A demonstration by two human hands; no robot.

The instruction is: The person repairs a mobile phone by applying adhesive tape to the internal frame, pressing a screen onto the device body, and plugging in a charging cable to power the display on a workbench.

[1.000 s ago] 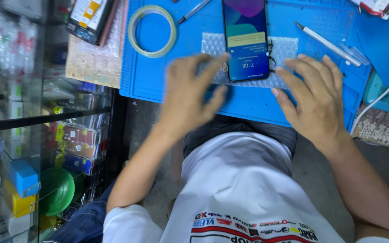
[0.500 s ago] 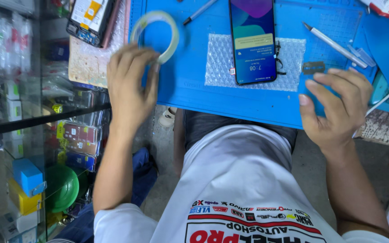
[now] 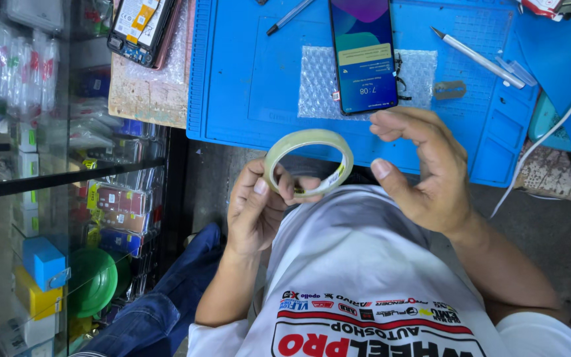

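My left hand point(image 3: 258, 210) holds a roll of clear tape point(image 3: 308, 163) by its lower rim, in front of my chest. My right hand point(image 3: 427, 168) hovers just right of the roll, fingers curled and apart, thumb near the tape's edge, holding nothing. Above them a smartphone point(image 3: 363, 54) with a lit screen lies face up on a sheet of bubble wrap point(image 3: 416, 74) on the blue work mat point(image 3: 246, 79).
A craft knife point(image 3: 476, 57), a small metal blade piece point(image 3: 449, 89) and a pen point(image 3: 289, 16) lie on the mat. An opened phone point(image 3: 141, 28) rests on a board at upper left. A glass display case point(image 3: 54, 198) of small boxes stands to the left.
My left hand picked the tape roll off the mat's upper left and brought it down to my chest. My right hand left the mat's right side and moved beside the roll.
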